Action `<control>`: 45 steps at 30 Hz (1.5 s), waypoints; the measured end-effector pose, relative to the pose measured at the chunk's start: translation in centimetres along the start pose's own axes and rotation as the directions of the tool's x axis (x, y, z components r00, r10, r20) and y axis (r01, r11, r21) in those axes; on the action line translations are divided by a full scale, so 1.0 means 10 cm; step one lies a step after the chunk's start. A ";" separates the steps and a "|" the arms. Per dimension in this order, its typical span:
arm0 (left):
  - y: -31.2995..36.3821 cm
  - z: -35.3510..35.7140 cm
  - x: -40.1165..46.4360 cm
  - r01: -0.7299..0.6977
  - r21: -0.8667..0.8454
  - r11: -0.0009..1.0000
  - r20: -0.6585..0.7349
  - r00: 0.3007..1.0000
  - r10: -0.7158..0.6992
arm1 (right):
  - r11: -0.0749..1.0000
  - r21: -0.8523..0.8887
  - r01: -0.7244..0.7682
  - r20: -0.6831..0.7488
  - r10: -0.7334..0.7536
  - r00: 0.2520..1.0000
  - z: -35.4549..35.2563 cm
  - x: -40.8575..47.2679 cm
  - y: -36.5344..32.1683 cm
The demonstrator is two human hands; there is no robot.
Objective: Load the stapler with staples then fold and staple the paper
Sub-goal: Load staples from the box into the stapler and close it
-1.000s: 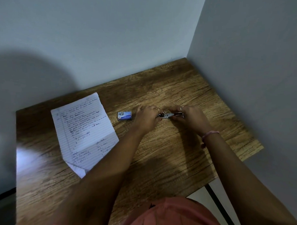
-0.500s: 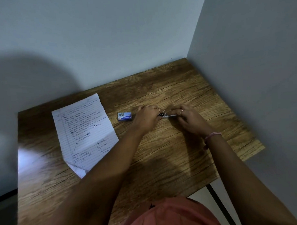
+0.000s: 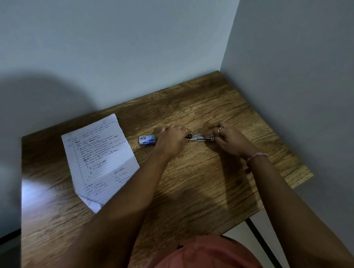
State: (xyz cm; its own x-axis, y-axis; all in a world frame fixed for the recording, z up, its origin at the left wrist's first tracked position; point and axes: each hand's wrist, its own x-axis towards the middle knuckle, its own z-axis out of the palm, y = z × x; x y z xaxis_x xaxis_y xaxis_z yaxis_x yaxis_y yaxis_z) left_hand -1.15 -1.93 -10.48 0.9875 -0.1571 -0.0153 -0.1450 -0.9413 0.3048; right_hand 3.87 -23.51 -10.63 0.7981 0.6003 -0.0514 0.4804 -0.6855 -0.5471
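Observation:
A small metal stapler [image 3: 201, 137] lies between my two hands in the middle of the wooden table [image 3: 194, 189]. My left hand [image 3: 172, 142] grips its left end. At the other end, my right hand [image 3: 228, 140] pinches the stapler's right tip. A strip of staples seems to sit on top of the stapler, but it is too small to be sure. A small blue staple box [image 3: 147, 140] rests just left of my left hand. Further left lies a lined sheet of paper [image 3: 100, 158] covered in handwriting, flat, its near corner creased.
The table stands in a corner, with walls behind it [image 3: 129, 55] and to the right [image 3: 301, 89]. A black table leg [image 3: 262, 243] shows below the near right edge. Bright glare [image 3: 37, 190] falls on the table's left side.
My right hand slid left toward my left hand, then drew back right, so more of the stapler shows between the hands. The paper and the box have not moved.

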 end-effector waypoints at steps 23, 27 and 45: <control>0.07 0.04 -0.02 -0.039 0.119 0.992 0.148 0.989 0.021 | 0.724 0.678 -0.128 -0.145 0.303 0.942 0.25 -0.18 0.15; 0.07 0.04 -0.01 -0.068 0.137 0.988 0.157 0.987 0.046 | 0.737 0.666 -0.116 -0.160 0.293 0.943 0.27 -0.17 0.15; -0.10 0.09 -0.24 0.162 -0.201 0.966 -0.001 0.986 -0.166 | 0.875 0.455 -0.163 -0.155 0.259 0.953 0.28 -0.14 0.11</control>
State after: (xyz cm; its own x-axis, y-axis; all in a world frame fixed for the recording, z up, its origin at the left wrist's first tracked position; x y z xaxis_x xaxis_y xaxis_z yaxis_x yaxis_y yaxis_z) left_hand -3.44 -0.87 -11.61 0.9979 0.0014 -0.0643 0.0324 -0.8749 0.4832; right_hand 2.28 -23.98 -13.52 0.9416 0.3312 -0.0610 0.1246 -0.5107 -0.8507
